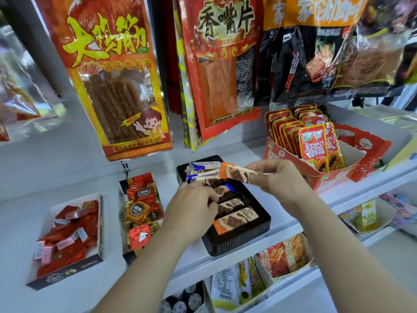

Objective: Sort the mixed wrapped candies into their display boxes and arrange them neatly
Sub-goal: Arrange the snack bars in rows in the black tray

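Right hand (282,180) pinched a flat, glossy orange-ended bar (237,173) above the ribbed black plastic tray (239,241). Left hand (191,206) curled over the trayed bars (237,219), grip indeterminate.

Two hands (194,204) (282,177), three candy boxes (65,273) (129,256) (237,242), one red sachet carton (327,179).

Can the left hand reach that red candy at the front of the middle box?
Probably yes. The left hand is close beside the red candy, which lies on top, uncovered. Its fingers are in the black tray, though.
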